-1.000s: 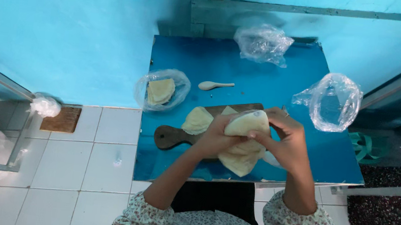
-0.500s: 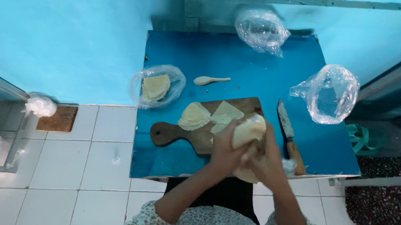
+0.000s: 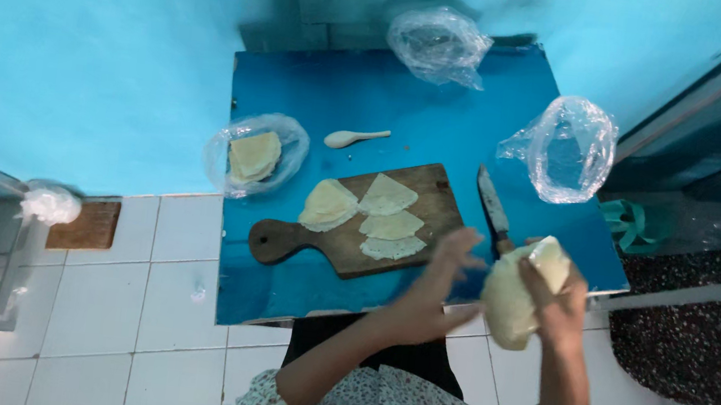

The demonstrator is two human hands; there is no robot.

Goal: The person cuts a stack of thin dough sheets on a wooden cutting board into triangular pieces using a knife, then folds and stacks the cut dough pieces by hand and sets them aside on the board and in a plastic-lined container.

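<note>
From the head camera, the right hand [image 3: 558, 308] grips a pale, floppy sheet of dough [image 3: 515, 294] held over the blue table's [image 3: 407, 108] near right corner. The left hand [image 3: 438, 279] hovers beside it, fingers spread. A knife [image 3: 493, 210] lies just beyond. Folded dough wedges [image 3: 382, 210] rest on a wooden board [image 3: 347, 242]; clear plastic bags [image 3: 566, 149] lie crumpled further back.

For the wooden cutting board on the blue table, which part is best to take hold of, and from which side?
Probably the rounded handle at the left end of the wooden cutting board, approached from the table's left front. That narrow end, with its small hole, sticks out bare, while the pale dough pieces cover the wide part and a knife lies along the right edge. A grip there stays clear of both.
</note>
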